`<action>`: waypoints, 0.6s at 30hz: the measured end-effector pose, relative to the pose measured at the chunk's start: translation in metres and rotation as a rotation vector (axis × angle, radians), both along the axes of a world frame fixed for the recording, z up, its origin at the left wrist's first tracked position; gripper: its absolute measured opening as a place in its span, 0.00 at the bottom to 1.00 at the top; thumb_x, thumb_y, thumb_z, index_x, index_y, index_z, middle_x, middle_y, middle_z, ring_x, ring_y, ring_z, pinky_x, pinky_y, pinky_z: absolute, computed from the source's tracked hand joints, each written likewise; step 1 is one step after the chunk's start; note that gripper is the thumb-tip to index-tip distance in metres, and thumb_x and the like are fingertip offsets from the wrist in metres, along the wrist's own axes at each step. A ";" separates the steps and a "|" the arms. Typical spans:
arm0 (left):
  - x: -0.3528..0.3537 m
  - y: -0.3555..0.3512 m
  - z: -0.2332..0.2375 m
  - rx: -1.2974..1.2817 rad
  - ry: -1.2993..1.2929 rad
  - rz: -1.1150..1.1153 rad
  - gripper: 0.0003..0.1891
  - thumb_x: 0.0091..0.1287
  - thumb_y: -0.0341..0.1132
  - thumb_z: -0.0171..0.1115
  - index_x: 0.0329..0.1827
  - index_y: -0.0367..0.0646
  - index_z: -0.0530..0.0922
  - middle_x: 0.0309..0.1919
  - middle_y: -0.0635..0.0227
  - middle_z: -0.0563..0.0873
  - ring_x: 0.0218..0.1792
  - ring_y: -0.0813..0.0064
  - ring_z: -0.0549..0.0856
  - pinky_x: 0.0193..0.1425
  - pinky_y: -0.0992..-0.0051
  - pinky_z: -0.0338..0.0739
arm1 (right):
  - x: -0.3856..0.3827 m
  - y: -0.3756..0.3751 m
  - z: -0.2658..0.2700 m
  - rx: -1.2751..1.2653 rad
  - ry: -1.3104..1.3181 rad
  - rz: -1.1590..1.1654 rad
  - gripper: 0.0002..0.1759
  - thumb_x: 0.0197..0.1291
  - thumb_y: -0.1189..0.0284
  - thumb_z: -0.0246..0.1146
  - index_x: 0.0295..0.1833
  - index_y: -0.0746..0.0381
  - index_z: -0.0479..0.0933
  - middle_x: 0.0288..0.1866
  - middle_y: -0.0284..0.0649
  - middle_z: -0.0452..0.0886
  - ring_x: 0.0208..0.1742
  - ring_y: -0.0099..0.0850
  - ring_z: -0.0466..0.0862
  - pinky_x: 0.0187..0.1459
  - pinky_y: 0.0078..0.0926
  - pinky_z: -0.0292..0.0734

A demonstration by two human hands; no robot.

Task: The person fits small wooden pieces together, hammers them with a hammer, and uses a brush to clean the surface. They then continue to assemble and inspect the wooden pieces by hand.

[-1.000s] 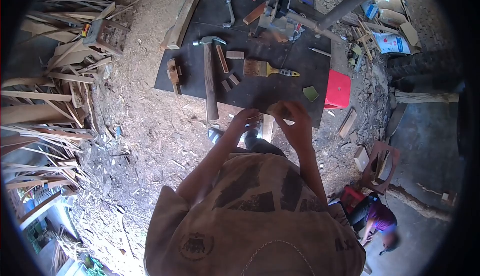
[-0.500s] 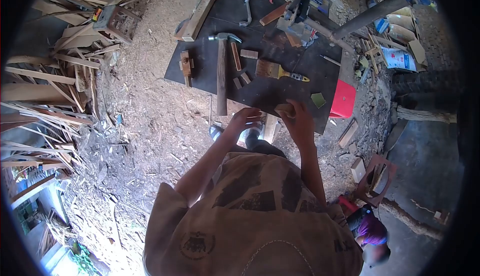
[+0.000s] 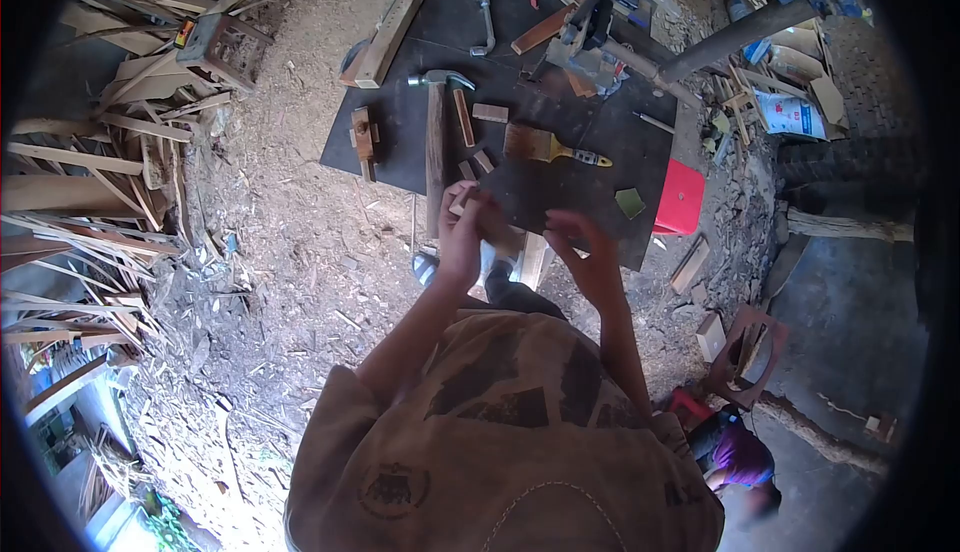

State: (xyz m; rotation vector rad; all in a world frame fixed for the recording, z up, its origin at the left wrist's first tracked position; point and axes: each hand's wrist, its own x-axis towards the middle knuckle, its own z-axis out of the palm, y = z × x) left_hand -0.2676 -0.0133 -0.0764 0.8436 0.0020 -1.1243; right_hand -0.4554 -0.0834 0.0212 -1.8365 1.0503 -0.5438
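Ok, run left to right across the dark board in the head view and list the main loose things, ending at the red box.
Small wooden block → hammer → paintbrush → green square piece → red box, just off the board's right edge.

The wood block point(image 3: 459, 199) apparently moved from right hand point(image 3: 590, 257) to left hand point(image 3: 465, 234)

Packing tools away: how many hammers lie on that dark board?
1. The wooden-handled steel claw hammer lies on the dark board, left of the yellow-handled paintbrush, handle end beside the left hand. Clutter may hide others.
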 end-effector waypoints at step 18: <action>0.017 0.084 0.044 -0.035 -0.592 -0.159 0.38 0.70 0.22 0.51 0.84 0.47 0.53 0.69 0.61 0.67 0.67 0.69 0.71 0.71 0.68 0.71 | 0.110 -0.078 -0.058 -0.307 0.349 0.227 0.21 0.71 0.53 0.70 0.58 0.58 0.81 0.39 0.46 0.88 0.42 0.40 0.90 0.43 0.32 0.82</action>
